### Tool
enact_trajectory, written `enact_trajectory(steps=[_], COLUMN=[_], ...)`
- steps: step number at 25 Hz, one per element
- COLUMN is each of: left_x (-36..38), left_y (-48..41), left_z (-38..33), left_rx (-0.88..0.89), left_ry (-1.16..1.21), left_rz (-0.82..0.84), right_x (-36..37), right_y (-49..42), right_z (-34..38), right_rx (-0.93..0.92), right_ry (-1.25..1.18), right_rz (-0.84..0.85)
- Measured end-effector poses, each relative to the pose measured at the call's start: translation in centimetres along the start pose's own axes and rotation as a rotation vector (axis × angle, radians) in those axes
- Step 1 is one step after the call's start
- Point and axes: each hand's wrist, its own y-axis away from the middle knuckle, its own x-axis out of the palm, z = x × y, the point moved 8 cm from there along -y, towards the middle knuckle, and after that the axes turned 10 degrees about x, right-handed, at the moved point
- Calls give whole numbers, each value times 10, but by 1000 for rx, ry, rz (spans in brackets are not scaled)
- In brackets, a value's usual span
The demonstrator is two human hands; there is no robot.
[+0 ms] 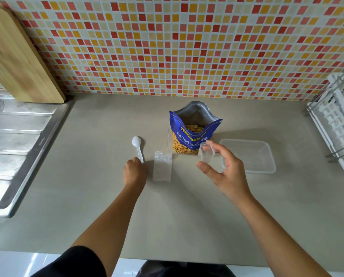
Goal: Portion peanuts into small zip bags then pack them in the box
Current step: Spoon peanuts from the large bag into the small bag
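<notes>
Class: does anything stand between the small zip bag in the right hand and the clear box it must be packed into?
Nothing visible does. The right hand holds the zip bag just beside the clear box; the peanut bag stands behind the hand, not between them.

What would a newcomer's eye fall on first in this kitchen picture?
The red, orange and cream mosaic tile wall fills the back. Before it, mid-counter, stands an open blue foil pouch of salted peanuts. Nearer, the left hand grips a white plastic spoon and the right hand pinches a small clear zip bag.
</notes>
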Motion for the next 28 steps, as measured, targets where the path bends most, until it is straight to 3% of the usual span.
enact_trajectory(steps=[9, 12, 15, 19, 21, 23, 26, 28], left_x=[4, 4, -14, -94, -124, -140, -147, -145], left_y=[-8, -5, 1, 1, -4, -5, -2, -1], left_z=[7, 9, -1, -44, -72, -100, -124, -132], left_rx=[-67, -45, 7, 165, 190, 197, 215, 235], left_ry=[18, 47, 344, 778, 1143, 1406, 1530, 1450], left_rz=[146, 117, -29, -322, -262, -100, -12, -40], right_x=[4, 5, 2, -4, -6, -8, -11, -13], right_y=[-3, -5, -7, -14, -19, -21, -21, -21], right_z=[-2, -1, -1, 2, 3, 3, -1, -4], right_rx=[4, 7, 5, 7, 11, 24, 41, 51], right_ry=[-8, -8, -13, -17, -32, -50, -70, -76], right_rz=[9, 8, 2, -12, -30, -51, -64, -74])
